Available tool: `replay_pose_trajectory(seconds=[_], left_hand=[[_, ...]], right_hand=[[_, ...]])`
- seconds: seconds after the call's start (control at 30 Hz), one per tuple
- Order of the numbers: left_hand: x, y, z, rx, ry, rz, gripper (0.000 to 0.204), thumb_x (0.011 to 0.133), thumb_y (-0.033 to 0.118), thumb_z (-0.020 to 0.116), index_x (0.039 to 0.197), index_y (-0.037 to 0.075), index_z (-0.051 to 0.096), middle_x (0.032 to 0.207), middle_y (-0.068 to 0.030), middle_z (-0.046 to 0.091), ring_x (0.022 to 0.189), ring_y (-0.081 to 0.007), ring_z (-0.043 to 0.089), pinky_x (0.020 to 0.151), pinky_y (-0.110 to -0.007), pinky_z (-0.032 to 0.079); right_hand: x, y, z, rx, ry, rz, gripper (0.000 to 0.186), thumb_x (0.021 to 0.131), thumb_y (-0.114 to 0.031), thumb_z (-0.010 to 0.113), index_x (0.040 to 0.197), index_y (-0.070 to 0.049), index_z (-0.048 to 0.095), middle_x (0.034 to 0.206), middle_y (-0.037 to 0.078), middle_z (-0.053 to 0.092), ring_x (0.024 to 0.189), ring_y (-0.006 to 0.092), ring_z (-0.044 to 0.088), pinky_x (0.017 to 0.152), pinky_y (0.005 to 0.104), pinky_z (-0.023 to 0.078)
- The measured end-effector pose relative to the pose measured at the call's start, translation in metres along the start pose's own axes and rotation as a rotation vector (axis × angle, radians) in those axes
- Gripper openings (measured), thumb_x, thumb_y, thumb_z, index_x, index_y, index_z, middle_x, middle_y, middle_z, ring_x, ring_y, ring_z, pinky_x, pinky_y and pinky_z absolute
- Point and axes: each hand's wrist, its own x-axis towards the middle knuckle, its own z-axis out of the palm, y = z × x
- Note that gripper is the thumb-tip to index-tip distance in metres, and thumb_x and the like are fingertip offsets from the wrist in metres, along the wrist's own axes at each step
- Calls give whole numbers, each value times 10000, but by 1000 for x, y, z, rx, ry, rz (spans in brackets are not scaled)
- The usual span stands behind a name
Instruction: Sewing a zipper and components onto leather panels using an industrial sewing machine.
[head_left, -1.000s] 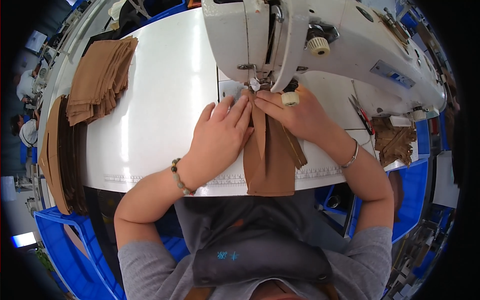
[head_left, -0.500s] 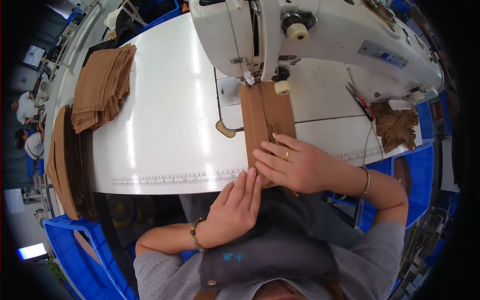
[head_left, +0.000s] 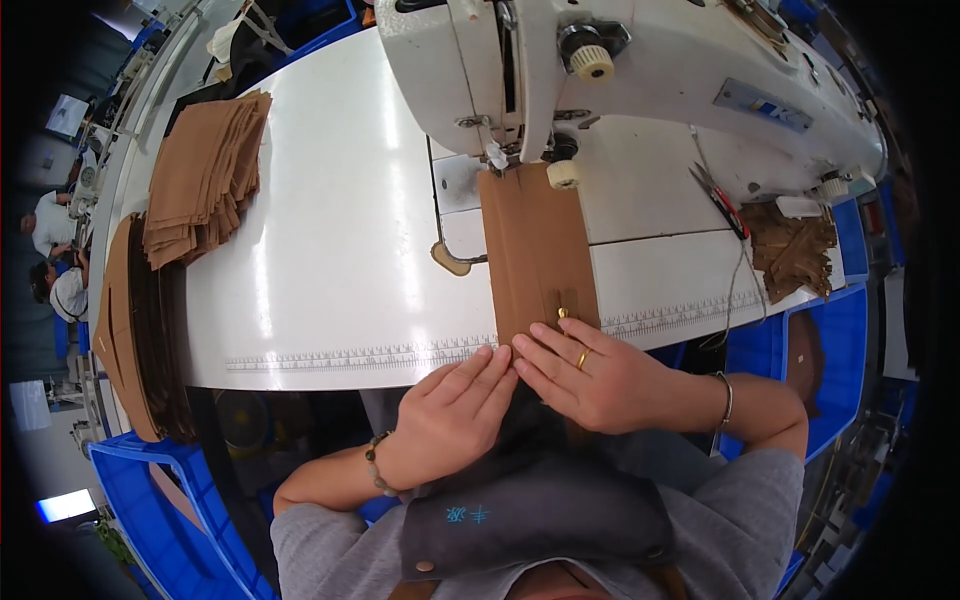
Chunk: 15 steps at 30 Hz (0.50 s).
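Observation:
A long brown cloth piece (head_left: pixel 535 235) runs from under the sewing machine's needle area to the front table edge. A small brass-coloured zipper pull (head_left: pixel 563 313) shows on it, just beyond my right fingertips. My right hand (head_left: pixel 600 375) lies over the near end of the cloth, fingers stretched out, with a ring on one finger. Beside it, my left hand (head_left: pixel 455 400) rests its straight fingers along the cloth's near left edge, fingertips almost touching the right hand's. Both thumbs are mostly hidden, as is the cloth's nearest end.
The white sewing machine (head_left: pixel 660 70) spans the back right of the white table (head_left: pixel 330 220). Stacked brown cloth pieces (head_left: pixel 205 165) lie at left, beside longer brown panels (head_left: pixel 130 330). Scissors (head_left: pixel 720 203) and small brown pieces (head_left: pixel 790 250) sit at right. Blue crates (head_left: pixel 170 510) flank me.
My right hand has slid toward me along the cloth, and the zipper pull now sits nearer the table edge. The cloth's raised fold lies flatter. My left hand has shifted slightly left.

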Motion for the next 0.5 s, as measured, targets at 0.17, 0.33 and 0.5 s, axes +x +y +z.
replay_pose_trajectory(seconds=[0.17, 0.33, 0.5], left_hand=[[17, -28, -1, -220, 6, -122, 359, 794, 62, 757, 1152, 60, 733, 1218, -84, 733, 1136, -255, 699, 898, -353, 579], [61, -59, 19, 12, -48, -78, 521, 890, 290, 768, 1331, 40, 648, 1412, -105, 636, 1297, -300, 592, 1036, -427, 503], [90, -90, 35, 138, -102, -44, 685, 891, 483, 718, 1393, 29, 611, 1470, -92, 601, 1324, -312, 553, 1080, -475, 452]], right_hand=[[-4, -11, 2, -30, 27, 29, 437, 891, -214, 567, 1214, 56, 685, 1310, 250, 665, 1210, 368, 660, 1032, 479, 522], [-2, -11, 1, -18, 33, 24, 443, 890, -219, 559, 1209, 62, 683, 1307, 258, 666, 1195, 373, 670, 1027, 476, 525], [-1, -10, -1, -8, 14, 7, 456, 887, -230, 557, 1206, 72, 678, 1304, 263, 668, 1184, 371, 679, 1021, 483, 527]])
